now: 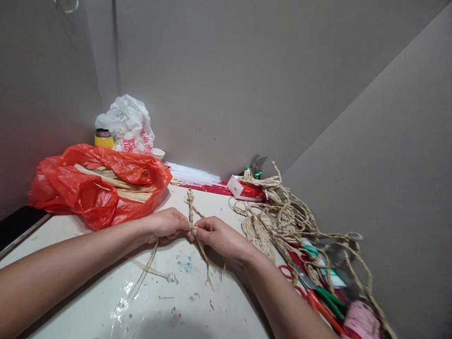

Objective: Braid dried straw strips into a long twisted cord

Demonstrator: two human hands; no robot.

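Both hands meet over the middle of a white table (141,310), pinching a braided straw cord (191,205) made of dry, tan plant strips. My left hand (167,225) is closed on it from the left, with thin loose strips (150,260) trailing below the fingers. From the right, my right hand (219,238) is closed on the same cord, thumb and fingers pressed together. The braided end points away from me, and unbraided strips hang toward me under the right hand. The exact grip point is partly hidden by the fingers.
A red plastic bag (81,188) holding dry strips lies left. Behind it are a white plastic bag (132,117) and a yellow jar (103,139). Clear sticks (194,175) lie by the wall. Coiled braided rope (282,212), scissors (286,271) and green-handled pliers (330,301) crowd the right.
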